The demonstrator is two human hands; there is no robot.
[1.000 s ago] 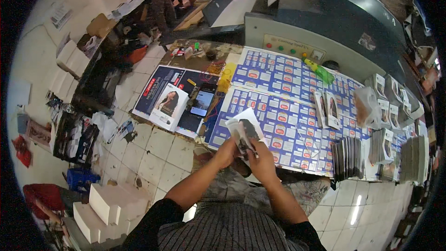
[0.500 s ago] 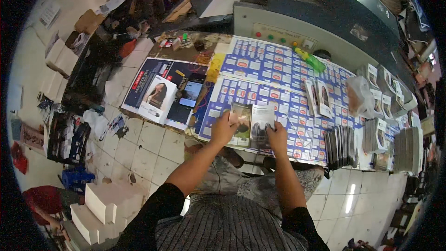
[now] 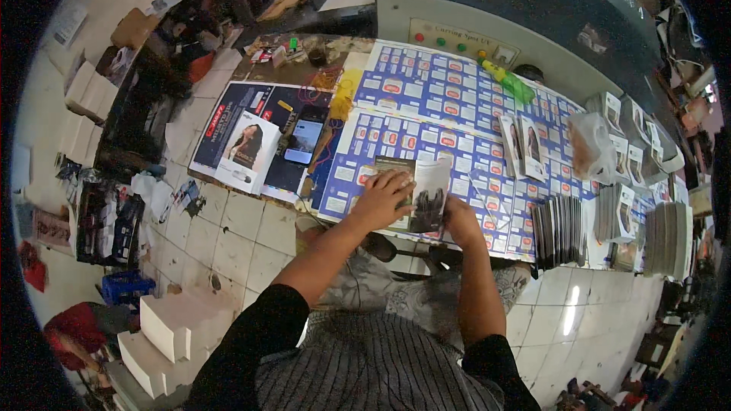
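A folded leaflet (image 3: 431, 192) with dark photo panels lies in front of me near the table's front edge, its right panel tilted up a little. My left hand (image 3: 384, 199) rests on the left panel with fingers stretched out, hiding most of it. At the lower right edge, my right hand (image 3: 461, 222) is closed on the leaflet's right panel; its fingertips are partly hidden. Farther right, two narrow folded leaflets (image 3: 522, 148) lie side by side on the blue printed sheets (image 3: 403, 141) covering the table.
A phone (image 3: 304, 141) and a white printed sheet (image 3: 248, 154) lie on the left. A green bottle (image 3: 516, 88) stands before the grey machine (image 3: 449, 19). Stacked leaflets (image 3: 561, 234) and a plastic bag (image 3: 591, 148) are at right. A person in red (image 3: 72, 335) is lower left.
My left hand has gone from pinching the leaflet's left edge to lying flat across its left panel. My right hand has shifted slightly right and down along the right panel.
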